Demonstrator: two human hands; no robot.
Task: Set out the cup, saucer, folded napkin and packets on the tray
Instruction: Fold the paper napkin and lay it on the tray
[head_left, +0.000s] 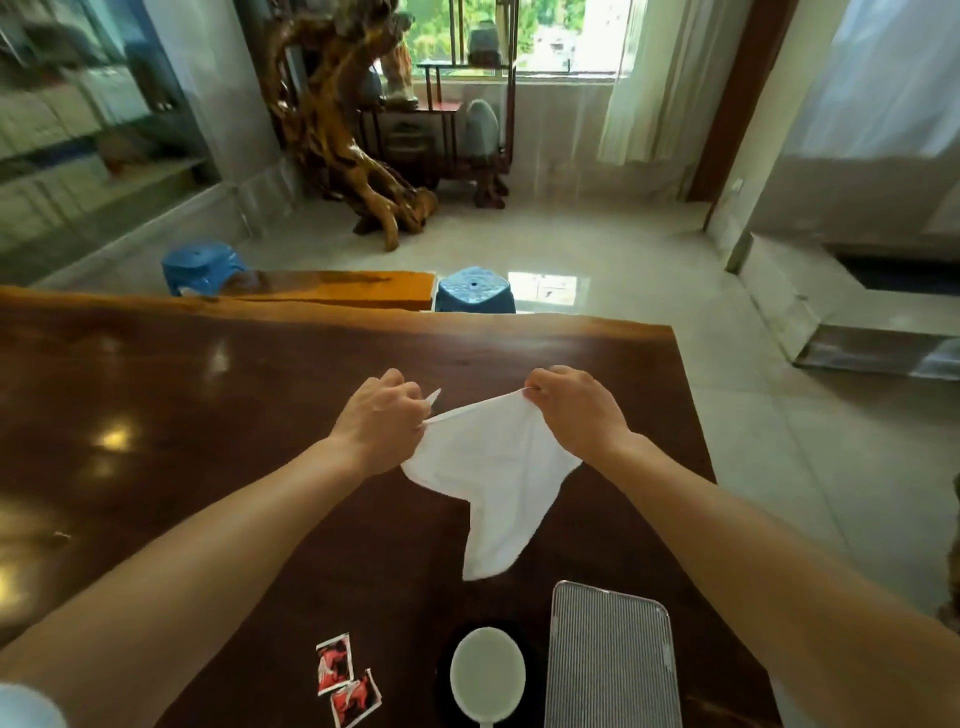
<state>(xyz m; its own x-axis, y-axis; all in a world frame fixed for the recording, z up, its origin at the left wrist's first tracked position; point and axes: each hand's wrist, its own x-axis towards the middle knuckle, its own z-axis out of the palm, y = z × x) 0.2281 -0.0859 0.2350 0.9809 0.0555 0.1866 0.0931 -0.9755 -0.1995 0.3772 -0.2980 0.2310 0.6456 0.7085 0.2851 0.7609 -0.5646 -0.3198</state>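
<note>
White napkin (493, 467) held above dark wood surface (208, 415); left hand (382, 421) and right hand (574, 405) each pinching 1 top corner.

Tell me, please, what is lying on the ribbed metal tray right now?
Nothing shows on the tray; its near end is out of frame. The napkin hangs between both hands.

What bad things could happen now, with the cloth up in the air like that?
1. The napkin is pinched only by its top corners between the left hand and the right hand. If one pinch slips, it may flop down unfolded.
2. Its hanging tail dangles close above the cup and could drag across it on the way down.
3. The tray lies near the table's right edge, so an arm swinging over might nudge it.
</note>
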